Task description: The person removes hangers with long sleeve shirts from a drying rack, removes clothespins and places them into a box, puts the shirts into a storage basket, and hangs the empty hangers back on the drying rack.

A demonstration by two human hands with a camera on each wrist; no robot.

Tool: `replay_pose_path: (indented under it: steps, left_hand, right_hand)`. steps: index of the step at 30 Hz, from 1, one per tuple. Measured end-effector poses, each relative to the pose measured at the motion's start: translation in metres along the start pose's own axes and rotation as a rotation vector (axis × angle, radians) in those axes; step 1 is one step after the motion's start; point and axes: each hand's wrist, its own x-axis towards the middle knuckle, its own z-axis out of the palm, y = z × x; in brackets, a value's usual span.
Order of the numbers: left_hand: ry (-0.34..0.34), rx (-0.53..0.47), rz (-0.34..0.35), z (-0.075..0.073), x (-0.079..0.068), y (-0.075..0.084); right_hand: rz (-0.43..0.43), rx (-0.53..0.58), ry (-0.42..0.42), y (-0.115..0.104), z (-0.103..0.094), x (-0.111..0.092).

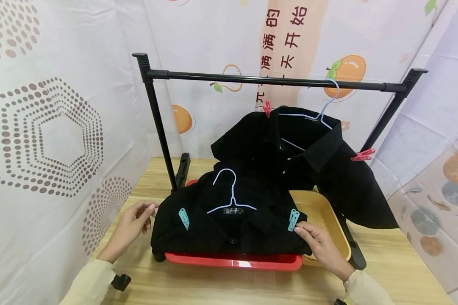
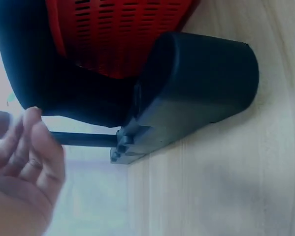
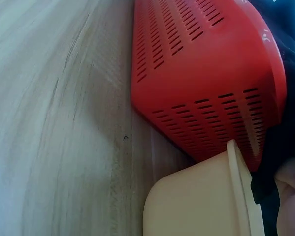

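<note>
A black collared shirt (image 1: 221,233) lies spread over a red basket (image 1: 236,261), with a light blue hanger (image 1: 232,199) in its neck. Teal clothespins sit on its left (image 1: 184,218) and right (image 1: 294,220) shoulders. My left hand (image 1: 131,224) is at the shirt's left edge, fingers loosely bent; in the left wrist view the fingertips (image 2: 33,112) meet the edge of the black cloth, and no cloth shows gripped. On the other side my right hand (image 1: 318,241) pinches the shirt just below the right clothespin. The right wrist view shows only part of that hand (image 3: 292,196) against the cloth.
A black rack (image 1: 244,79) stands over the baskets. From its bar hangs another black shirt (image 1: 301,169) on a blue hanger (image 1: 329,97), with red clothespins (image 1: 267,109) on it. A yellow basket (image 1: 341,237) sits right of the red one, on a wooden table (image 1: 392,262).
</note>
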Motion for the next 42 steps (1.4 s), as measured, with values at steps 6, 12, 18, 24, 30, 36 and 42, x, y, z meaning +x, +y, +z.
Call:
replay_pose_path:
  steps: [6,12,18,24,30,36,42]
  left_hand:
    - [-0.101,0.014,0.219,-0.001,0.0,0.004]
    - [-0.12,0.149,0.336,0.006,-0.002,0.013]
    - [-0.14,0.247,0.462,0.01,-0.001,0.018]
    - [-0.223,0.279,0.537,0.015,-0.002,0.02]
    - [-0.227,0.301,0.543,0.021,-0.003,0.025]
    - [-0.347,0.23,0.477,0.022,0.0,0.029]
    - [-0.383,0.254,0.373,0.024,0.002,0.028]
  right_hand:
    - [0.013,-0.029,0.013,0.001,0.001,-0.001]
    - [0.006,-0.037,0.015,-0.002,0.001,0.0]
    - [-0.019,-0.038,0.025,0.001,0.003,0.001]
    - [-0.018,-0.067,0.053,-0.001,0.004,0.002]
    - [0.011,-0.08,0.057,-0.004,0.002,0.005]
    - [0.003,-0.107,0.071,-0.004,0.002,0.004]
    - [-0.02,-0.121,0.079,-0.005,0.003,0.003]
